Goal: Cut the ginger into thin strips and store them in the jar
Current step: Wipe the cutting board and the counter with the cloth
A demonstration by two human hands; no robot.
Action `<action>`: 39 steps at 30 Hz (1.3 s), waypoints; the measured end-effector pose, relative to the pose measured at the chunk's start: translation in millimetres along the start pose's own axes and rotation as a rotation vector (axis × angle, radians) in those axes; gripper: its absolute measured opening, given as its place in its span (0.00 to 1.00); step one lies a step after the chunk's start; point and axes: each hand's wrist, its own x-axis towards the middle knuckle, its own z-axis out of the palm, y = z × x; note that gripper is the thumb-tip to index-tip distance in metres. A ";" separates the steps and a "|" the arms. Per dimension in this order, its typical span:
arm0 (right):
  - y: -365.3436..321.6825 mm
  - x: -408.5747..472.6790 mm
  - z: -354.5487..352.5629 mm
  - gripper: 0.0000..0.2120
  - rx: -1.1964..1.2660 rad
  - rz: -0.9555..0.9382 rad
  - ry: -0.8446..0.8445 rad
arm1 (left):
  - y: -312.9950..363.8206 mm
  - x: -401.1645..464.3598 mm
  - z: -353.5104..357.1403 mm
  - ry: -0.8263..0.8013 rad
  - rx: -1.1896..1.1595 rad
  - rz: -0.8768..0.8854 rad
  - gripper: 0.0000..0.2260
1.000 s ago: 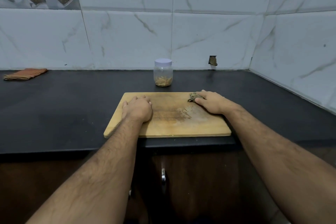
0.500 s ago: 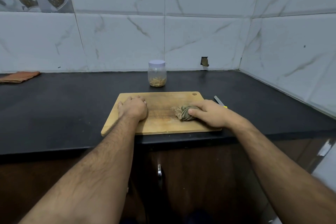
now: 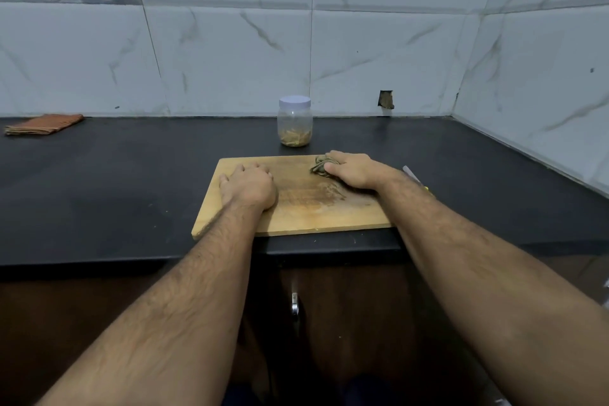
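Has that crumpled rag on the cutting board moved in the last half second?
Yes. The rag went from mid-board toward the cutting board's far edge, nearer the jar.

Your left hand (image 3: pixel 247 186) rests knuckles-up on the left part of the cutting board (image 3: pixel 296 208) at mid-frame. Your right hand (image 3: pixel 354 170) presses a crumpled greenish cloth (image 3: pixel 320 165) onto the board's far right corner. Just above the board, a lidded jar (image 3: pixel 294 121) with ginger strips (image 3: pixel 294 138) at its bottom stands on the black counter (image 3: pixel 115 181). A knife (image 3: pixel 413 176) peeks out beside your right wrist. A folded orange cloth (image 3: pixel 43 123) lies at far left.
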 end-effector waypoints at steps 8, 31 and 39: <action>-4.4 -46.9 9.9 0.21 -0.045 -0.184 0.029 | 1.1 0.9 0.9 0.000 -0.007 -0.025 0.19; -5.5 -64.3 -18.0 0.11 0.234 -0.130 0.286 | 0.6 -1.3 1.1 0.024 -0.012 -0.012 0.19; -23.9 -58.6 19.9 0.17 -0.065 -0.110 0.169 | 3.5 -1.2 1.0 0.030 -0.017 -0.030 0.18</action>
